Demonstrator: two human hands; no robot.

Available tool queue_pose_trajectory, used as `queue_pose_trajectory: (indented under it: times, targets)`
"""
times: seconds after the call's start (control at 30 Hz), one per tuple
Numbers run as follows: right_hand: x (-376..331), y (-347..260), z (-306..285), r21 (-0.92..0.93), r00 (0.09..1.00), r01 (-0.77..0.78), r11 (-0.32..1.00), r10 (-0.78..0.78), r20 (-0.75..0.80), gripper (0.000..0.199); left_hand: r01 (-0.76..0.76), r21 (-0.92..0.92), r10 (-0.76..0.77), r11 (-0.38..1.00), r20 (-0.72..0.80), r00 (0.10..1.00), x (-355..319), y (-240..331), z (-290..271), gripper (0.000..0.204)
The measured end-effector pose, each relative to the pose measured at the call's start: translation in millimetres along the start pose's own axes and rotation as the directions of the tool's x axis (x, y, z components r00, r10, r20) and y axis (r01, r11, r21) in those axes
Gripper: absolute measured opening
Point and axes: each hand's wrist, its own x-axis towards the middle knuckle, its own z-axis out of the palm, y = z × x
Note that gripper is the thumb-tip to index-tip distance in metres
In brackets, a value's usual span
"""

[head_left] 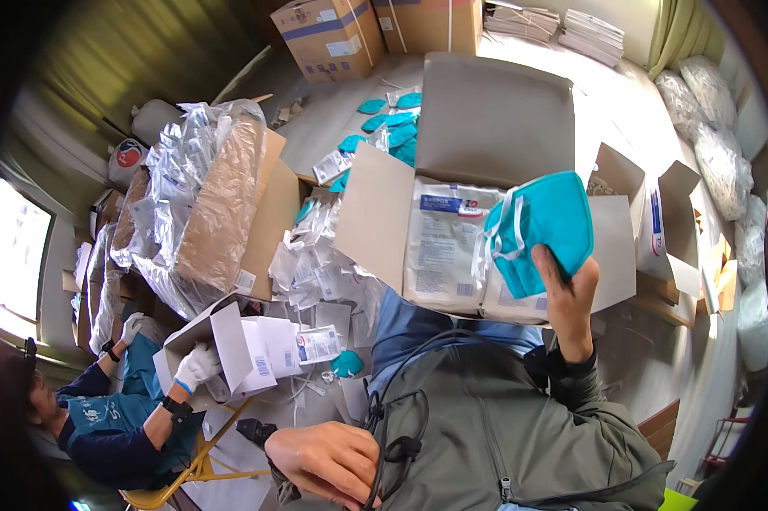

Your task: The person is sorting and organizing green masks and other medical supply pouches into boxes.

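My right hand [564, 294] grips a teal face mask [547, 223] with white straps, thumb across its lower part. The mask is held over an open carton [371, 209] packed with white printed pouches [439, 243]. It covers part of the right-hand pouches. Against the front of my jacket, my left hand [329, 464] is closed, its fingers curled together beside a black cable [386, 430]. What lies under those fingers, if anything, is hidden.
At left, a seated person [124, 426] in white gloves reaches into a small white box [231, 349]. A big carton [260, 213] full of clear plastic stands behind. Loose teal masks [401, 134] and wrappers [316, 264] litter the floor. More open boxes [678, 221] stand right.
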Motion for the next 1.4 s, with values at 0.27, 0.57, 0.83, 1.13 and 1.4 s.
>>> queue_pose_trajectory:
  times: [0.27,0.57,0.83,1.13,1.4]
  targets:
    - [-2.0,-4.5,5.8,0.031,1.000,-0.010,0.999,0.009,0.028,0.011,-0.055,0.018,0.054,0.998,0.042,0.998,5.7,1.8,-3.2,0.013]
    - [-7.7,-7.9,8.2,0.049,0.999,-0.002,0.999,0.000,0.033,0.010,-0.287,-0.002,0.282,0.958,0.197,0.939,29.9,-15.6,-16.5,0.019]
    - [-15.5,-5.7,12.1,0.187,0.999,-0.045,0.981,0.040,0.031,0.021,0.111,-0.102,-0.143,0.989,-0.872,0.469,46.3,-83.9,-48.7,0.037]
    - [-8.6,0.5,15.8,0.427,0.968,-0.224,0.876,0.149,0.202,0.028,0.146,-0.310,-0.337,0.939,-0.753,0.565,81.1,-112.3,-43.5,0.032]
    - [-3.2,0.7,15.4,-0.138,0.929,0.251,0.958,-0.278,-0.244,0.027,0.083,-0.207,-0.223,0.975,-0.906,0.358,86.6,-125.8,-42.4,0.017]
